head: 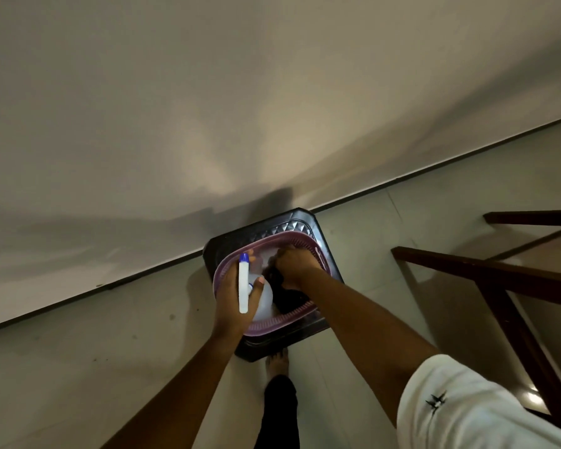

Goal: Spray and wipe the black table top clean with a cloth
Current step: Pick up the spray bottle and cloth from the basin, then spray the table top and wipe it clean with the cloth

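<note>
A small black plastic table (305, 218) stands by the wall with a purple basket (302, 311) on its top. My left hand (232, 303) grips a white spray bottle (243, 286) with a blue nozzle, held over the basket's left side. My right hand (293, 265) reaches down into the basket, fingers curled on a dark cloth (289, 298) lying inside. Most of the table top is hidden under the basket.
A pale wall (208, 108) rises just behind the table. A dark wooden frame with glass (499, 277) stands to the right. My bare foot (277, 362) is on the light tiled floor (94, 351) just in front of the table.
</note>
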Tool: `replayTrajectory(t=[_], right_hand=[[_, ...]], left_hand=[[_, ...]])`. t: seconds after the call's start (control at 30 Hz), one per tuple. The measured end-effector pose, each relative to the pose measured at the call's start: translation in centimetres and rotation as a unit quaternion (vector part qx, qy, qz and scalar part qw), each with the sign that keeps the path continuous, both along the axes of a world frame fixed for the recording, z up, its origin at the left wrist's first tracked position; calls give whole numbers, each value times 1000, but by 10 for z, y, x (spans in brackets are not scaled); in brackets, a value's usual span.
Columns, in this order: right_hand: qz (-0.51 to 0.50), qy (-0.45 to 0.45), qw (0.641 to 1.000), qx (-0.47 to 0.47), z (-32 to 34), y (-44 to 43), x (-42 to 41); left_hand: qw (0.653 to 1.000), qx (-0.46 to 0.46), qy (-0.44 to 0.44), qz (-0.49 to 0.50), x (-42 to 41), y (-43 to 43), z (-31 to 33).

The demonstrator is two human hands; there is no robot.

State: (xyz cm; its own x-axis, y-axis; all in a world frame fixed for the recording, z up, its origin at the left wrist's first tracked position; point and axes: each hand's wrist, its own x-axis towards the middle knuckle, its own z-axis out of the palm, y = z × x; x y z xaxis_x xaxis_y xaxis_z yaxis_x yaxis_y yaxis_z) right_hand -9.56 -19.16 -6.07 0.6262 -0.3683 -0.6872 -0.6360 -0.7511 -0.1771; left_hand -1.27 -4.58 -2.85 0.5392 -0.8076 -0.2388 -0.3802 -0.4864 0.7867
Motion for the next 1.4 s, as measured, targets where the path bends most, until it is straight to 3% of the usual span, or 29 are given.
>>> replayTrajectory(t=[0.1, 0.2, 0.27, 0.33, 0.4, 0.5, 0.6, 0.67, 0.97, 1.07, 1.23, 1.4], right_hand=[[4, -52, 998, 24, 23, 2, -13], [-145, -128, 978, 80, 50, 18, -39], [-285, -210, 929, 106, 71, 29, -58], [-466, -275, 824, 169, 99, 46, -85], [-611, -326, 668, 273, 126, 65, -115], [-679, -409, 476, 381, 170, 107, -169], [-675, -488, 337, 438, 210, 150, -223], [-671, -520, 280, 448, 233, 182, -263], [-636, -611, 131, 453, 274, 340, -470], [-642, -647, 78, 404, 280, 393, -534], [-639, -710, 1, 297, 288, 451, -617], [-622, -746, -32, 234, 292, 476, -659]], left_hand=[[999, -33, -1, 35, 0, -6, 27], [995, -92, -7, 29, -6, -5, 66], [991, -131, 2, 11, -11, 0, 88], [989, -149, 2, 0, -20, 12, 107], [988, -156, -5, -5, -34, 27, 127], [981, -190, -7, -35, -72, 56, 159], [977, -205, 6, -54, -123, 87, 186], [975, -207, 37, -75, -168, 111, 204], [939, -236, 133, -214, -366, 224, 241], [926, -209, 173, -263, -420, 247, 245], [901, -180, 152, -363, -494, 269, 247], [893, -108, 126, -419, -540, 274, 230]])
